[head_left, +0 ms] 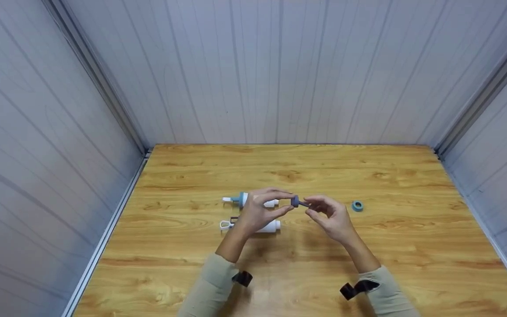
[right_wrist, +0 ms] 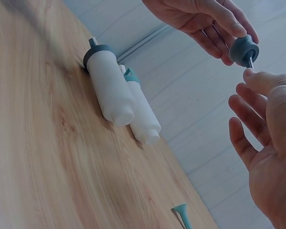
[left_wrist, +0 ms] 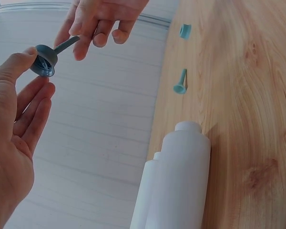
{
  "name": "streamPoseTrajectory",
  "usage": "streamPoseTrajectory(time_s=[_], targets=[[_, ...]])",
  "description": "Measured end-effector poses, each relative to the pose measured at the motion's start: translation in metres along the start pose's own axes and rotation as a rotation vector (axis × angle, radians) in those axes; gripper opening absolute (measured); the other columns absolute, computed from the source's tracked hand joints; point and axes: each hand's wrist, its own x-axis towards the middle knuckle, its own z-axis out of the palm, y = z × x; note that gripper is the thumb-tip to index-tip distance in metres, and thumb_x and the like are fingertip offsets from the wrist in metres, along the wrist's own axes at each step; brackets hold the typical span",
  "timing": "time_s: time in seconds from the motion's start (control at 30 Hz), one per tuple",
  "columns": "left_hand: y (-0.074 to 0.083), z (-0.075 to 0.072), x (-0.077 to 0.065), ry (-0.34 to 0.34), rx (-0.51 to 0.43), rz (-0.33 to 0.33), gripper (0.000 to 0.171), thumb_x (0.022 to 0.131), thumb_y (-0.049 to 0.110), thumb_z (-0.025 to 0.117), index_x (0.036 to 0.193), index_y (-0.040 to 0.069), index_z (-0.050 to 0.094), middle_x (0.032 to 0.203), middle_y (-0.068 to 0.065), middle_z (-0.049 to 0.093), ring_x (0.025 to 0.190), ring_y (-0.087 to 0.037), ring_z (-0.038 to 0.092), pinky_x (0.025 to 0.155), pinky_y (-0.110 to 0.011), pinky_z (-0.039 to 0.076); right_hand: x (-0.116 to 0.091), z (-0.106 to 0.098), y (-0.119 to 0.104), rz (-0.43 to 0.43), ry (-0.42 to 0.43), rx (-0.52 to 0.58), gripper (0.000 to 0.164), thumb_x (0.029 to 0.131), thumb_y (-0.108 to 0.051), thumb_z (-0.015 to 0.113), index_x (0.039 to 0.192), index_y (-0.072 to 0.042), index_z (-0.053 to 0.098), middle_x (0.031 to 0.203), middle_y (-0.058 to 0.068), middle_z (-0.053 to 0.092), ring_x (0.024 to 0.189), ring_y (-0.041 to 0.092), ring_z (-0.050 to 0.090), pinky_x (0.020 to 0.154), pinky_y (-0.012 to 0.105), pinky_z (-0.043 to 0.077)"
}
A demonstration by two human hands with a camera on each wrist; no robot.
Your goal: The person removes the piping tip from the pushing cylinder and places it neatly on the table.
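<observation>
My left hand (head_left: 255, 211) pinches a dark grey-blue round cap (left_wrist: 42, 62) between thumb and fingertips, up above the table. A thin dark stem (left_wrist: 66, 44) sticks out of the cap, and my right hand (head_left: 330, 218) pinches its free end with thumb and fingers. In the right wrist view the cap (right_wrist: 242, 50) lies between the two hands, the stem toward my right thumb. Beneath and beside my left hand two white bottles lie on the table: one has a teal lid (head_left: 241, 199), the other a dark grey lid (right_wrist: 97, 52) with a pale loop.
A teal ring (head_left: 358, 205) rests on the wooden table (head_left: 288, 171) to the right of my right hand. A small teal funnel-shaped piece with a stem (left_wrist: 180, 87) lies between ring and bottles. Pale panel walls (head_left: 253, 79) enclose the table's back and sides.
</observation>
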Motion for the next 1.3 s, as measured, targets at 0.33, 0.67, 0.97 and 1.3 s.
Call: streamPoseTrajectory(time_s=[0.33, 0.67, 0.97, 1.3], targets=[[0.0011, -0.0009, -0.0016, -0.021, -0.032, -0.065, 0.025, 0.099, 0.014, 0.088, 0.123, 0.010, 0.087, 0.119, -0.012, 0.087, 0.113, -0.029, 0.084, 0.098, -0.040, 0.070, 0.0022, 0.0016, -0.0011, -0.003, 0.028, 0.003, 0.022, 0.096, 0.024, 0.068, 0.115, 0.016, 0.077, 0.112, -0.013, 0.079, 0.100, 0.000, 0.075, 0.086, 0.015, 0.063], [-0.0006, 0.0021, -0.0030, 0.006, -0.050, -0.059, 0.026, 0.097, 0.012, 0.090, 0.122, 0.007, 0.086, 0.118, -0.012, 0.087, 0.110, -0.030, 0.085, 0.092, -0.036, 0.071, 0.0030, 0.0020, -0.0006, -0.013, 0.040, 0.002, 0.024, 0.094, 0.025, 0.069, 0.113, 0.014, 0.079, 0.108, -0.012, 0.079, 0.095, -0.001, 0.073, 0.083, 0.015, 0.062], [0.0002, 0.0036, -0.0027, -0.025, -0.068, -0.089, 0.025, 0.098, 0.015, 0.089, 0.121, 0.006, 0.085, 0.118, -0.012, 0.087, 0.110, -0.028, 0.085, 0.096, -0.036, 0.070, 0.0045, 0.0046, -0.0042, -0.003, 0.046, -0.016, 0.022, 0.094, 0.024, 0.072, 0.111, 0.013, 0.081, 0.106, -0.012, 0.080, 0.095, -0.001, 0.074, 0.084, 0.014, 0.062], [-0.0018, 0.0056, -0.0056, -0.008, -0.086, -0.073, 0.025, 0.097, 0.012, 0.089, 0.121, 0.006, 0.085, 0.116, -0.012, 0.087, 0.108, -0.029, 0.085, 0.095, -0.037, 0.070, 0.0056, 0.0078, -0.0062, -0.009, 0.088, -0.005, 0.020, 0.091, 0.026, 0.073, 0.105, 0.014, 0.081, 0.107, -0.015, 0.082, 0.095, -0.002, 0.074, 0.083, 0.013, 0.061]])
